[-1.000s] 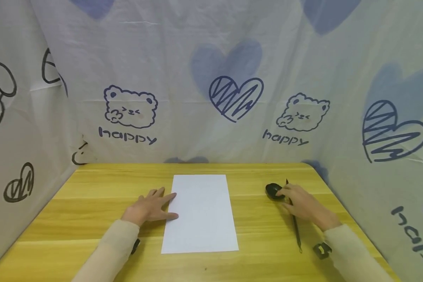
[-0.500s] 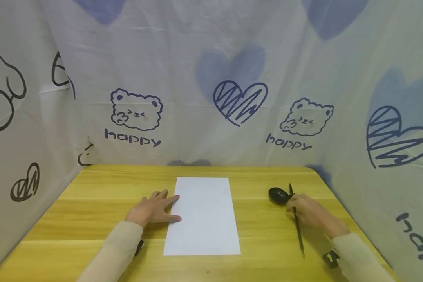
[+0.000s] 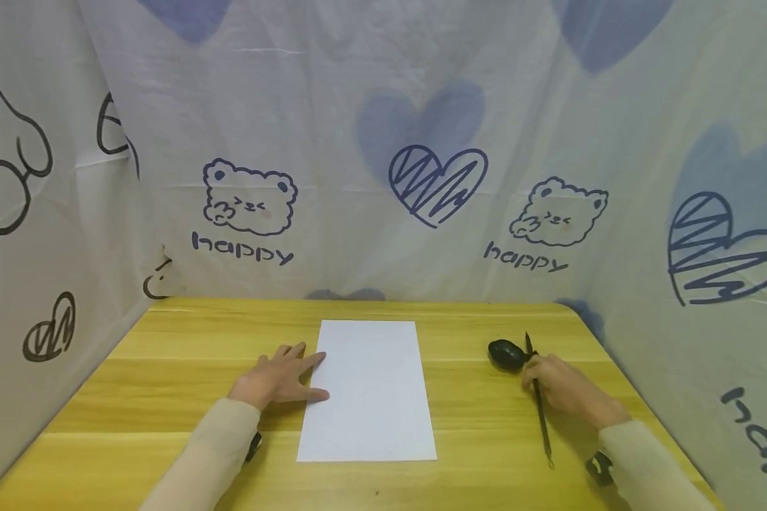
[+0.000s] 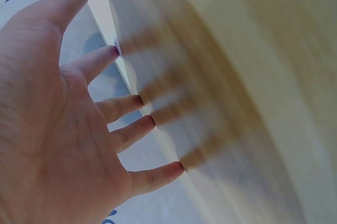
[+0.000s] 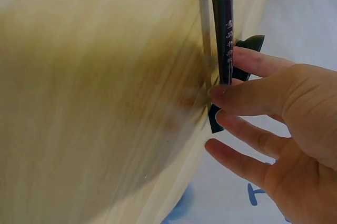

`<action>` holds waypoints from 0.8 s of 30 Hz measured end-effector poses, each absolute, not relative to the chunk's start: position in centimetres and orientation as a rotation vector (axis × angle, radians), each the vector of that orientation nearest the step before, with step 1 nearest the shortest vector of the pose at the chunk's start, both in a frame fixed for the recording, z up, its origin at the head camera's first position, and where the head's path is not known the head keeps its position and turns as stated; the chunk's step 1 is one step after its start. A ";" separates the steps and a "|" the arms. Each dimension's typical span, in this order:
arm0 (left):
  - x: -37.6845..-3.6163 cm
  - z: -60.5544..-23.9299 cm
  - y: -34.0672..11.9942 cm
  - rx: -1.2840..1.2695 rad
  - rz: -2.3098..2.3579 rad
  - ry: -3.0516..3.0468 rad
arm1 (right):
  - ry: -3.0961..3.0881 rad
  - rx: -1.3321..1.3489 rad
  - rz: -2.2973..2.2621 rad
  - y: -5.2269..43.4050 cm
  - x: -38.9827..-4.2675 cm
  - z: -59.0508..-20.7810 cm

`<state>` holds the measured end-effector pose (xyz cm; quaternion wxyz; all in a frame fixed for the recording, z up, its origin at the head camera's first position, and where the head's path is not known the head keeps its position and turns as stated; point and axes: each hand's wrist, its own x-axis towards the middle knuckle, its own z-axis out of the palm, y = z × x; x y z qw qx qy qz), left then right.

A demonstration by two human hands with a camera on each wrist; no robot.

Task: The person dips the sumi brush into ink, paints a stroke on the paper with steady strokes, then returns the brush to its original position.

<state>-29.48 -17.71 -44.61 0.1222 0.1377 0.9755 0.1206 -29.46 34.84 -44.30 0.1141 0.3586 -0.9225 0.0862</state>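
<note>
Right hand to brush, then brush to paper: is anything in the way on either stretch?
Nothing visible separates the right hand from the brush; they touch. Toward the paper, the black oval dish sits beside the brush's far end, on the paper side. I see no other obstacle between them.

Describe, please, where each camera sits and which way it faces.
Head: on the head, facing forward and down at the paper, brush and table; left hand, right hand and sleeves show.
Left wrist: on that wrist, facing palm, fingers and table.
Right wrist: on that wrist, facing fingers at the brush.
Shared by head and right wrist: the brush.
</note>
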 end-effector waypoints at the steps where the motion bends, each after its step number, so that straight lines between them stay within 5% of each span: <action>1: -29.5 -44.6 -17.7 0.402 0.351 2.847 | -2.699 1.065 0.256 34.9 -29.6 -44.4; 24: -29.5 -44.6 -17.8 0.410 0.359 2.850 | -2.719 1.087 0.323 33.4 -29.9 -44.7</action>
